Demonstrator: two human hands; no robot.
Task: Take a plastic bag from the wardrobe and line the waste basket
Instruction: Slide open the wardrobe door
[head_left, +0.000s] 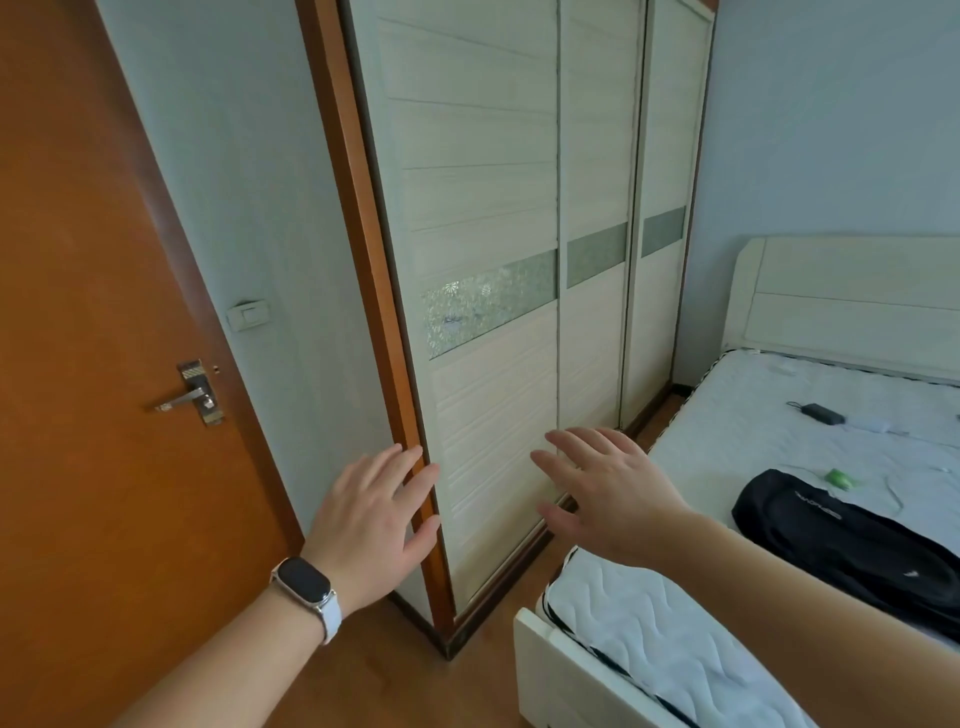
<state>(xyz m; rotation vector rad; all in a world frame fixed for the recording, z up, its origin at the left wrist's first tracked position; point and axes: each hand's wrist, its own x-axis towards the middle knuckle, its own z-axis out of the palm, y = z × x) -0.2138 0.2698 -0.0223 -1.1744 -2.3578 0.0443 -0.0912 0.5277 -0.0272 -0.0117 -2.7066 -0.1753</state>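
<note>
Head view: a tall wardrobe (493, 208) fills the centre, its three pale sliding panels drawn closed within a brown frame, so its interior is hidden. An orange-brown room door (78, 312) stands at left. A bed (779, 426) with a white quilted mattress lies at right; on it rest a long black bag (852, 540) near the viewer, a small green object (840, 479) just beyond it, and a dark adapter (818, 413) farther back. The left hand (369, 514), fingers straight and spread, holds nothing and overlaps the wardrobe's brown frame edge. The right hand (613, 488), also spread and holding nothing, is raised before the lower nearest panel; contact cannot be judged for either. A wristwatch (304, 579) sits on the left wrist.
</note>
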